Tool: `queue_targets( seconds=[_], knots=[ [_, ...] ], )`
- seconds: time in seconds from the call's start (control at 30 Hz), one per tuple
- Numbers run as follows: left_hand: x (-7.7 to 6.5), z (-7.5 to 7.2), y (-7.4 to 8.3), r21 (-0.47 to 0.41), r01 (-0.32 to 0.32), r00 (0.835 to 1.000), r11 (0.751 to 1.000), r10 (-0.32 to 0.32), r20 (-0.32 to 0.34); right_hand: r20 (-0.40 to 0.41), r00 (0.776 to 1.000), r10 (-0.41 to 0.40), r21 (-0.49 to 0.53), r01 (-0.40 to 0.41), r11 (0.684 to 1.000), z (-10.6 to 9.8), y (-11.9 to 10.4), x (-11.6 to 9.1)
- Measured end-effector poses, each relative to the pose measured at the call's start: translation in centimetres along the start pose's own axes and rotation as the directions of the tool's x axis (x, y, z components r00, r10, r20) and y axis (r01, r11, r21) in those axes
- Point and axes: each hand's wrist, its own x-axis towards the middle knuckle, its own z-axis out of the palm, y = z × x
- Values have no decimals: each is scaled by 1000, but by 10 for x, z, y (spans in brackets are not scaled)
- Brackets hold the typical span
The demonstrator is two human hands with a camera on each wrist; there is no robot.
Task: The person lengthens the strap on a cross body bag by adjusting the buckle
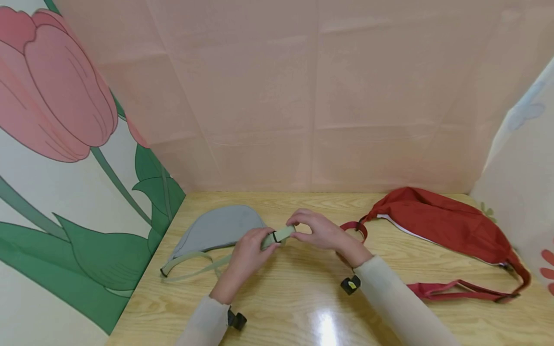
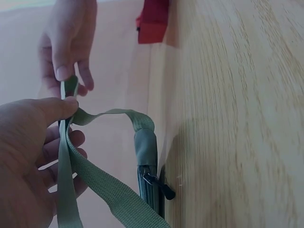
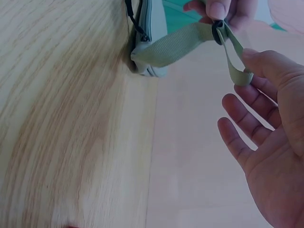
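A grey-green waist bag (image 1: 222, 226) lies on the table at the left, its pale green strap (image 1: 283, 233) raised between both hands. My left hand (image 1: 250, 257) pinches the strap at a black slider buckle (image 3: 218, 32), thumb on top. With thumb and forefinger, my right hand (image 1: 318, 230) pinches the end of the strap loop, which stands out from the buckle in the right wrist view; its other fingers are spread. More of the webbing (image 2: 102, 183) hangs below the left hand, and one length runs to the bag's end beside a zipper pull (image 2: 159, 184).
On the right of the wooden table (image 1: 294, 307) lies a red waist bag (image 1: 441, 223), its strap (image 1: 459, 291) looped toward the front and a small strap loop (image 1: 363, 231) near my right wrist. A pink cloth wall (image 1: 311, 96) rises behind; a tulip-printed panel (image 1: 86, 202) borders the left.
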Motion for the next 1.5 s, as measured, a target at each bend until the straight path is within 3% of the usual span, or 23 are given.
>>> queue_targets(
  seconds=[0.33,0.9,1.5],
  knots=[
    [1,-1,0,11,17,1000,1000,-17,15,-11,999,37,4,-36,999,-5,8,-6],
    [2,0,3,28,-10,1000,1000,9,27,48,998,26,-50,-24,998,4,-17,7],
    [3,1,3,28,-3,1000,1000,3,21,43,999,-9,-122,14,992,8,-13,7]
  ],
)
